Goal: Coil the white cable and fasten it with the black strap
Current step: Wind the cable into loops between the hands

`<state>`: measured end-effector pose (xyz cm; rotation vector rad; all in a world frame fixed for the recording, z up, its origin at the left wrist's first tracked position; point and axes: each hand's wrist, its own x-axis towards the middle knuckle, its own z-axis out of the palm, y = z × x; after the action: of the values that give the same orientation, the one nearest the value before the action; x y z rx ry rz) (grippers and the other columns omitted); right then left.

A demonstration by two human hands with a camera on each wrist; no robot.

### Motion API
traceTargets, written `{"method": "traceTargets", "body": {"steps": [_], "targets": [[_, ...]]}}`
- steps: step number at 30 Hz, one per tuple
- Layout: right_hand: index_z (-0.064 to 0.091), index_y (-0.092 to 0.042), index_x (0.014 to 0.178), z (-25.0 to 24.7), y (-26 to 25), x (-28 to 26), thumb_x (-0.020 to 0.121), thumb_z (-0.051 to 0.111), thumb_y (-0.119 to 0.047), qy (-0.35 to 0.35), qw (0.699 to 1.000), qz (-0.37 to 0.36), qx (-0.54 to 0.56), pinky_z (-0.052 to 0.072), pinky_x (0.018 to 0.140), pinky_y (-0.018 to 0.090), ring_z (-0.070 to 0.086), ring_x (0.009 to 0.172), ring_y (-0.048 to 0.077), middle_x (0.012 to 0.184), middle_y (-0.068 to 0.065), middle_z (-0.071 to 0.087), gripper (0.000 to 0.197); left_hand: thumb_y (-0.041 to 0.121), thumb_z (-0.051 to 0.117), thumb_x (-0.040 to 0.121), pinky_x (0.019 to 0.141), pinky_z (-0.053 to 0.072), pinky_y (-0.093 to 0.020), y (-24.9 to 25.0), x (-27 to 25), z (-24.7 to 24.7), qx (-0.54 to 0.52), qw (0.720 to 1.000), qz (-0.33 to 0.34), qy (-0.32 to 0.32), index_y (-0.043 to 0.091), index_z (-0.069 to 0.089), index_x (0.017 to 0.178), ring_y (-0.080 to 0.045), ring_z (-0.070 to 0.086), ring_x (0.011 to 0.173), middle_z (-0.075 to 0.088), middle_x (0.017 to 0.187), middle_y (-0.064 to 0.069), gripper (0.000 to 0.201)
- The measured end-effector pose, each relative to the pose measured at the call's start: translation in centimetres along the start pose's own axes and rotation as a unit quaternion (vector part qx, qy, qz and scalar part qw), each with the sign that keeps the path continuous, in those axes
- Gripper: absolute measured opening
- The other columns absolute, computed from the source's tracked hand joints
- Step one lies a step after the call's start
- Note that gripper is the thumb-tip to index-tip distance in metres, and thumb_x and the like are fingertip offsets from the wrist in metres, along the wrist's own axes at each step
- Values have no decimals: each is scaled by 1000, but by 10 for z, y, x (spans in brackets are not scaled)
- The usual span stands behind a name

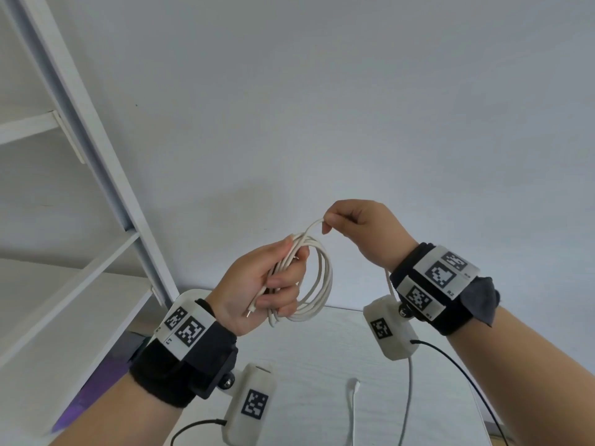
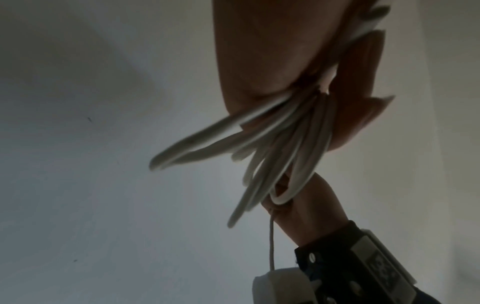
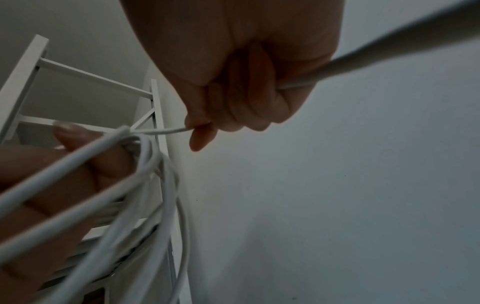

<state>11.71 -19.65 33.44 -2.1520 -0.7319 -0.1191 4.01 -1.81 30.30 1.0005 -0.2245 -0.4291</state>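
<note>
Coiling in progress, both hands raised in front of the wall! The left hand (image 1: 257, 284) has its fingers curled round the gathered loops of the white cable (image 1: 317, 278), keeping the bundle from springing apart, one plug end poking out at its six o'clock. At the coil's one o'clock, the right hand (image 1: 357, 226) pinches the running strand between thumb and forefinger, the other fingers tucked in, likely to guide the next loop across. The rest trails down past the right wrist toward the table (image 1: 322, 349). No black strap in sight yet.

white table (image 1: 322, 355), loose cable end (image 1: 353, 400) on it
</note>
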Motion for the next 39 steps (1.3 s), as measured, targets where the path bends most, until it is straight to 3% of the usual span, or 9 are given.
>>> {"method": "traceTargets", "body": {"steps": [4,13,18,23,28,31,34,37,39], "targets": [[59,-27,66,2,4,2,92,48,-26,12,1000,-2,13,35,59,24,41,60,14,62,5,47,28,42,39,92,35,30,-18,9,4,5,-22,1000,19,8,13,54,80,0,26,25,32,39,11,35],[47,-36,50,11,16,2,95,42,-24,34,998,14,56,33,52,11,38,48,0,46,-14,42,47,38,40,90,31,28,-17,46,21,17,-72,988,118,63,15,51,73,0,24,24,29,39,7,31],[56,-20,69,16,31,-8,95,40,-28,-12,996,77,39,31,51,16,33,52,8,58,-4,37,31,35,37,94,33,32,-14,74,30,10,-129,970,195,61,17,50,74,-2,30,25,33,42,8,30],[57,-21,77,17,35,-21,95,40,-24,-37,996,79,-5,34,57,22,35,55,10,58,-6,38,25,34,36,97,40,40,-13,92,34,6,-167,956,234,66,19,48,73,-4,33,29,36,46,8,30],[46,-25,107,19,29,-32,97,33,-27,-90,973,46,-210,32,54,24,39,58,11,63,-10,42,16,30,37,98,52,50,-17,94,42,5,-163,949,250,105,17,46,73,-3,41,36,42,50,10,30],[39,-23,116,21,13,-39,97,32,-27,-120,956,26,-268,37,63,33,44,73,19,88,-2,60,21,26,37,99,69,57,-27,87,48,3,-104,947,281,117,12,50,78,-12,68,63,66,68,2,30],[38,-21,118,20,-6,-42,98,30,-29,-148,946,5,-289,43,70,36,55,82,27,106,5,63,23,26,36,99,91,53,-41,78,51,0,-3,954,278,109,6,51,93,-30,63,110,68,115,-12,26],[40,-20,115,17,-22,-44,98,26,-34,-162,937,-20,-308,48,73,38,59,88,31,106,5,64,25,27,43,96,101,45,-47,69,51,4,104,946,261,160,4,47,111,-28,56,121,64,125,-10,28],[42,-19,111,15,-30,-45,98,25,-36,-159,934,-38,-318,50,74,39,60,87,31,103,4,65,27,28,47,92,102,43,-45,63,50,10,166,937,250,178,10,52,111,-23,54,123,61,128,-6,27]]}}
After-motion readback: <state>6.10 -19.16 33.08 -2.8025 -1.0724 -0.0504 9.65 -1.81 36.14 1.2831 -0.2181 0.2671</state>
